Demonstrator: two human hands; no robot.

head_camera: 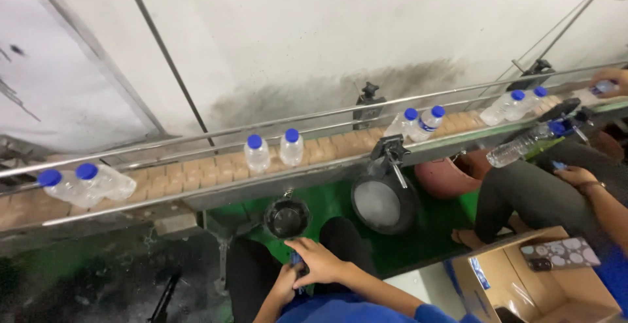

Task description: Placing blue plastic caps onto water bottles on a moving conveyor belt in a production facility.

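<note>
A seated worker's hands meet in the lap below a conveyor [196,179]: the right hand [322,262] is curled over a small blue-tipped object [296,259], too hidden to identify, and the left hand [285,282] is cupped beneath it, grip unclear. Up ahead of both hands, two upright capped bottles [273,149] ride the belt. They look light, thin-walled and slick, likely to dent if squeezed; the stiff neck under the cap seems the surest hold. A co-worker's hand [575,176] rests far right.
</note>
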